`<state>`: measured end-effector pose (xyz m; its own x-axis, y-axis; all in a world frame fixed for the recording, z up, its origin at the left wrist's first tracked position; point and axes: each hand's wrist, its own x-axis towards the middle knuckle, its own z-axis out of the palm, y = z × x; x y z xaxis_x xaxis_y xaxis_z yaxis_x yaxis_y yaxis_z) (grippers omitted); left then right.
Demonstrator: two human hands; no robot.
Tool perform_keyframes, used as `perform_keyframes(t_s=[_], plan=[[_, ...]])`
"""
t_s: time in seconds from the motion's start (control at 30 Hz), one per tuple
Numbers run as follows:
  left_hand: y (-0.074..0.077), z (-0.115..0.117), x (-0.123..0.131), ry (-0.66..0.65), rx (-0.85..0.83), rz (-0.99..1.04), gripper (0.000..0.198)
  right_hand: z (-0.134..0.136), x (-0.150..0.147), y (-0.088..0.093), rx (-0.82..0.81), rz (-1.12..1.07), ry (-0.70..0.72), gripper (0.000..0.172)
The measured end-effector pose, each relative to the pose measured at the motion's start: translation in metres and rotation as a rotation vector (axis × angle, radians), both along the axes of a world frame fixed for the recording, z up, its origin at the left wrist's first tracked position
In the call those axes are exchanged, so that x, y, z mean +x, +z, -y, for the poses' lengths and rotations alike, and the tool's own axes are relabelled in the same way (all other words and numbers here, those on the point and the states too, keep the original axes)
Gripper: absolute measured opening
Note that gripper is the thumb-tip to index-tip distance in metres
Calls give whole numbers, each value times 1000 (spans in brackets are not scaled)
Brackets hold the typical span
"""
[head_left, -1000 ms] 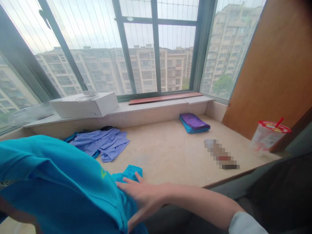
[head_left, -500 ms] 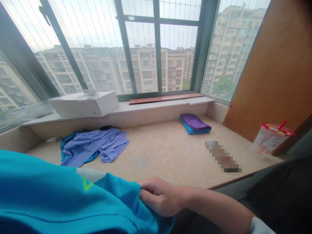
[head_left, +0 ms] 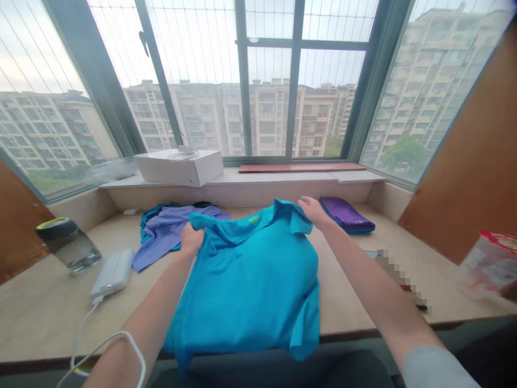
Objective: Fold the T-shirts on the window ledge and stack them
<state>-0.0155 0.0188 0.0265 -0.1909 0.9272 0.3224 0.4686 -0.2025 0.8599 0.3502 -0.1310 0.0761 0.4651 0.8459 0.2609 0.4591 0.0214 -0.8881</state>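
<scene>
A bright blue polo shirt (head_left: 250, 280) lies spread on the stone window ledge (head_left: 44, 307), its hem hanging over the front edge. My left hand (head_left: 191, 238) is closed on the shirt's left shoulder. My right hand (head_left: 313, 210) pinches the right shoulder by the collar. Both arms are stretched forward over the shirt.
A crumpled lavender garment (head_left: 165, 231) lies at the back left; folded purple and blue clothes (head_left: 347, 215) sit at the back right. A white power bank (head_left: 113, 272) with cable, a glass jar (head_left: 68, 245), a white box (head_left: 180, 167) and a plastic cup (head_left: 488, 264) stand around.
The shirt was bunched close to me with my right hand on it; now it is laid out flat on the ledge, both hands at its shoulders. The view has shifted left.
</scene>
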Motion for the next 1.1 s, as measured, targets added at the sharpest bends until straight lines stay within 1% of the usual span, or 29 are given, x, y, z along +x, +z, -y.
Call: perform_keyframes(t_s=[0.07,0.1,0.13,0.17,0.2,0.23,0.3,0.33,0.37,0.43,0.53,0.6,0.67,0.73,0.77,0.83,0.9,0.93,0.97,1.07,1.1], plan=[[-15,2,1,-22,11,-87,59,7,-5,-22,-73,86,19,44],[-22,5,1,-50,46,-145,66,15,-10,-33,-109,130,51,41],[-27,10,1,-105,95,-230,69,23,-17,-46,-140,179,104,39],[-33,15,2,-188,148,-343,68,33,-25,-57,-171,233,170,39],[-37,22,4,-294,197,-475,65,44,-34,-69,-206,301,256,43],[-40,29,6,-407,237,-612,62,55,-42,-79,-247,417,355,51],[-45,44,12,-596,268,-823,57,78,-55,-96,-360,597,516,65],[-46,51,15,-662,266,-894,55,89,-60,-101,-412,664,569,68],[-47,58,18,-713,260,-948,52,101,-64,-105,-454,701,599,68],[-49,69,21,-774,253,-1007,45,124,-66,-106,-483,735,635,64],[-53,81,20,-834,258,-1003,35,151,-58,-96,-465,738,690,56],[-54,84,19,-868,273,-998,31,156,-52,-88,-457,767,662,49],[-53,85,20,-887,285,-1033,30,145,-47,-80,-452,846,547,44],[-50,83,23,-889,292,-1080,30,120,-44,-77,-438,930,427,42],[-49,81,26,-886,292,-1092,31,104,-43,-77,-427,952,391,42],[-47,77,30,-874,276,-1082,36,70,-39,-80,-422,948,322,49],[-47,69,33,-864,234,-1054,43,39,-34,-84,-454,906,254,61],[-48,63,34,-865,203,-1047,47,25,-31,-86,-473,881,232,64],[-48,57,35,-878,166,-1045,48,12,-27,-87,-488,858,225,62],[-48,34,40,-942,62,-1060,52,-21,-16,-87,-480,808,233,38],[-48,27,44,-926,47,-1068,54,-31,-12,-86,-465,798,223,35]])
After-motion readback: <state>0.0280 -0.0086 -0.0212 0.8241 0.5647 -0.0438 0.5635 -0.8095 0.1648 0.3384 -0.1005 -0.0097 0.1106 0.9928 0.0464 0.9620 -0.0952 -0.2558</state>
